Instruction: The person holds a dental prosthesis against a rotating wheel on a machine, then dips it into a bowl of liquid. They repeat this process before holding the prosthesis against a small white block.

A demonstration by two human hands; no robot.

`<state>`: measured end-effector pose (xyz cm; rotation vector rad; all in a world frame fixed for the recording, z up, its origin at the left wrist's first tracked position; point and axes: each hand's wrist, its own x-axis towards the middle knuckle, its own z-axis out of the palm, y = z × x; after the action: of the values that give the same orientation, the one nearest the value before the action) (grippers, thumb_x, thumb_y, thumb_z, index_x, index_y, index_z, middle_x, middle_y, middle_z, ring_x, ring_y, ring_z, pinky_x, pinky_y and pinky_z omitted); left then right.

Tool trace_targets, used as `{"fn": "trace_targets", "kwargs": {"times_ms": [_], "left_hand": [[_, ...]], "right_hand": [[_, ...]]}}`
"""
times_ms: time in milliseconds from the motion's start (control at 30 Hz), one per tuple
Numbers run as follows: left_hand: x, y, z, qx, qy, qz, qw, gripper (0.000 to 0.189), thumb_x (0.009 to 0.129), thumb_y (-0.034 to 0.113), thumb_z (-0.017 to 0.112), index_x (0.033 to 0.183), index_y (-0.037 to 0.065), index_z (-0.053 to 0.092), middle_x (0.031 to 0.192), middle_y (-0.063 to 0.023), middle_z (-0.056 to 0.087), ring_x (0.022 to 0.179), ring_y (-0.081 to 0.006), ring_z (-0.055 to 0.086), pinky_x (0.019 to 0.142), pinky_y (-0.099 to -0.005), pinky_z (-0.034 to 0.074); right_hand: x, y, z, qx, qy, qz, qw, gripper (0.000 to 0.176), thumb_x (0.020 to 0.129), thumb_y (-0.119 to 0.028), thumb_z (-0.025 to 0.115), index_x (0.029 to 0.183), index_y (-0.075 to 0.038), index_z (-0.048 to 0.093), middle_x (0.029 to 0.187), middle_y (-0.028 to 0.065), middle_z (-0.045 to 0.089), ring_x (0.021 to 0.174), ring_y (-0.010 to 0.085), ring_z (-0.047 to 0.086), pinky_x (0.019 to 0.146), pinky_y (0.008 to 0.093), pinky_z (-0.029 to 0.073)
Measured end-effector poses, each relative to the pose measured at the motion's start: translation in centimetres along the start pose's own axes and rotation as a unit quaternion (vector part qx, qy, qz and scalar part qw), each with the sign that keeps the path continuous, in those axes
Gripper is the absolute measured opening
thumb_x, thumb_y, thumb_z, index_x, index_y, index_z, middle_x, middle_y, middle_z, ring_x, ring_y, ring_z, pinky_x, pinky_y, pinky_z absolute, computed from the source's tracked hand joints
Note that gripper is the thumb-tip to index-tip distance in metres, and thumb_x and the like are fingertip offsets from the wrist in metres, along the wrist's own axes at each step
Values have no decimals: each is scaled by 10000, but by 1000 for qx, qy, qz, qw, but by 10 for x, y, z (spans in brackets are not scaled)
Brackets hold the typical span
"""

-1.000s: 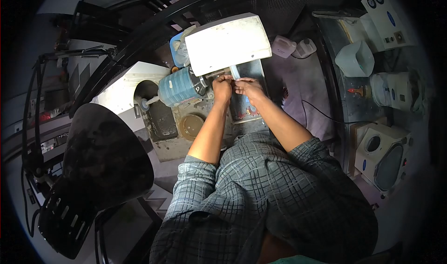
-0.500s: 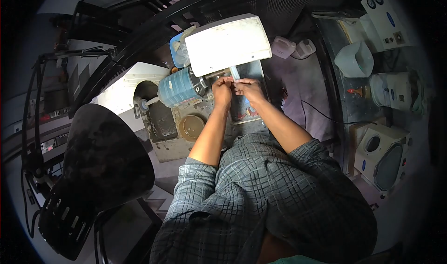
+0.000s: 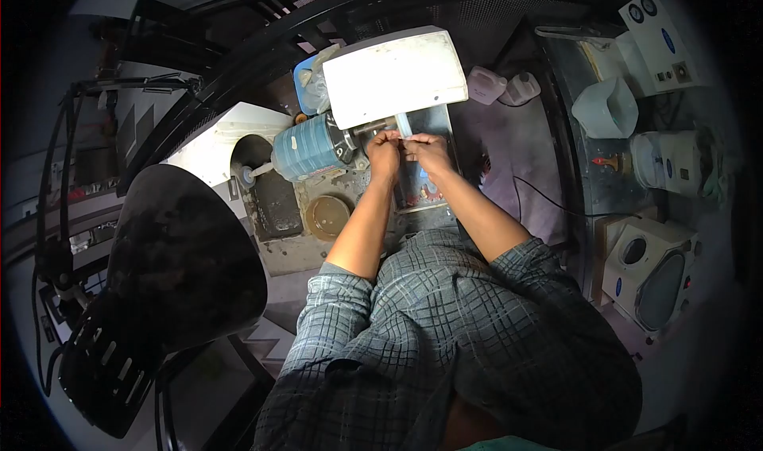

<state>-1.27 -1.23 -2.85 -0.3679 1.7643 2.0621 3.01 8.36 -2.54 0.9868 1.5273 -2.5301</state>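
Note:
My left hand [image 3: 385, 158] and my right hand [image 3: 429, 155] meet fingertip to fingertip in front of a pale polishing wheel [image 3: 404, 123]. Both are closed in a pinch around something small; I cannot tell what it is, as the fingers cover it. A shaft runs from the wheel to a blue ribbed motor [image 3: 306, 148] on the left. Over the wheel sits a brightly lit white hood [image 3: 396, 77]. Beneath my hands is a shallow metal tray [image 3: 443, 203] with small reddish and bluish pieces in it.
A round brown bowl [image 3: 328, 217] stands left of my left forearm. A large black lamp shade [image 3: 187, 260] fills the near left. Two plastic jugs [image 3: 486, 85] are behind, on the right. The right-hand bench carries a white tub [image 3: 606, 109], a brush [image 3: 608, 162] and white machines [image 3: 652, 268].
Both hands stay pinched together at the wheel, with only a slight shift of the fingers. The whole view has moved a little.

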Motion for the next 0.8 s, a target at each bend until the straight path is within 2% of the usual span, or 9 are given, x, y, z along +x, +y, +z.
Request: {"fn": "trace_targets", "kwargs": {"times_ms": [233, 333, 467, 533, 667, 767, 800], "left_hand": [[0, 8, -2, 18, -7, 25, 999, 98, 812, -11, 477, 782, -7, 570, 689, -40, 567, 583, -108, 503, 542, -233, 406], [-1, 12, 0, 9, -12, -4, 1000, 129, 781, -34, 449, 797, -17, 575, 711, -46, 573, 600, -114, 509, 554, -230, 407], [-5, 15, -3, 8, -15, -1, 1000, 132, 782, -37, 446, 792, -20, 577, 720, -60, 581, 603, -122, 518, 553, -234, 415], [-3, 15, -1, 55, -12, 6, 998, 139, 781, -41, 439, 786, -25, 577, 734, -75, 591, 618, -136, 537, 567, -247, 435], [1, 10, -10, 9, -38, 6, 999, 147, 783, -38, 440, 776, -22, 586, 737, -74, 594, 619, -133, 534, 561, -239, 425], [0, 10, -5, -1, -13, 35, 999, 147, 766, -48, 451, 729, -23, 590, 672, -56, 583, 566, -111, 506, 514, -232, 404], [1, 11, -4, 28, -5, 30, 999, 149, 762, -51, 448, 733, -25, 592, 686, -58, 587, 589, -111, 514, 531, -230, 409]], "right_hand": [[-1, 5, 1, 34, -4, 17, 999, 77, 766, 9, 604, 835, 39, 616, 736, 80, 621, 593, 138, 597, 513, 234, 493], [-1, 2, 1, 33, -2, 29, 999, 78, 769, 1, 604, 842, 30, 613, 739, 86, 622, 591, 143, 597, 526, 241, 501], [-5, 2, 1, 34, -18, 18, 999, 83, 768, -1, 605, 844, 32, 613, 743, 90, 622, 598, 146, 597, 532, 244, 504], [-3, 1, -1, 63, -7, 35, 997, 99, 762, -1, 613, 855, 33, 615, 753, 94, 622, 604, 149, 597, 534, 245, 507], [-5, 0, 3, 22, -26, 21, 999, 94, 762, 4, 608, 854, 22, 609, 771, 95, 623, 609, 144, 597, 538, 247, 508], [-7, -3, 3, 34, -4, 32, 999, 90, 762, 1, 610, 850, 22, 609, 772, 93, 623, 606, 144, 596, 538, 248, 508], [-5, -2, 4, 48, -5, 36, 998, 90, 764, 2, 610, 851, 23, 607, 761, 91, 623, 607, 144, 598, 532, 244, 505]]}}
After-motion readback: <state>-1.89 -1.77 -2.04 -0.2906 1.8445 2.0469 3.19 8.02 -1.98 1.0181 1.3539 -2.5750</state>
